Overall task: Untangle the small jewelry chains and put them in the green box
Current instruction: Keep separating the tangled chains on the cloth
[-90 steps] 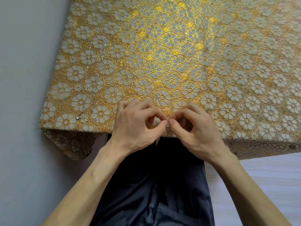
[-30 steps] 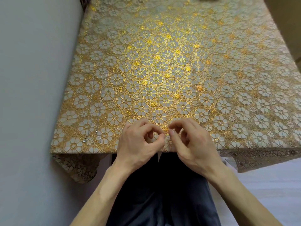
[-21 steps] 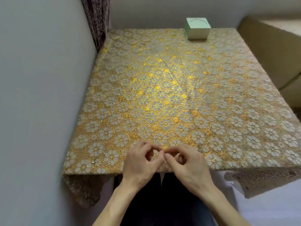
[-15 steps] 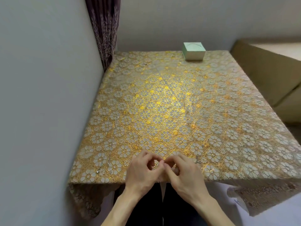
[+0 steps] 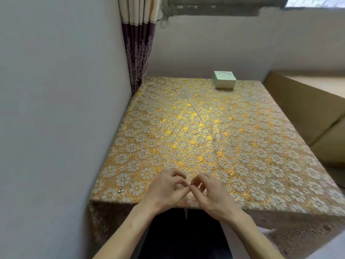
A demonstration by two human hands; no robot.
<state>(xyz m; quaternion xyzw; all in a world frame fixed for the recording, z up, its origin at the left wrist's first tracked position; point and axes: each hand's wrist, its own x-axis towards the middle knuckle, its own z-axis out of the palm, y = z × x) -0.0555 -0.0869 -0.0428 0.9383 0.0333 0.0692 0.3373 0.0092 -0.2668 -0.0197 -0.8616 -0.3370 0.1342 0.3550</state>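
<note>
As we looked up, green box (image 5: 224,80): came into view at the far edge of the tablecloth (image 5: 205,128).
Left hand (image 5: 164,189): we kept pinching the tangled chain (image 5: 178,188), near edge.
Right hand (image 5: 211,193): pinched it too, fingertips meeting.

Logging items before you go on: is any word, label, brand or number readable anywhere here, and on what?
None can be read.
green box: only a thin curved line on its lid, no letters.
tablecloth: flower pattern only, no text.
</note>
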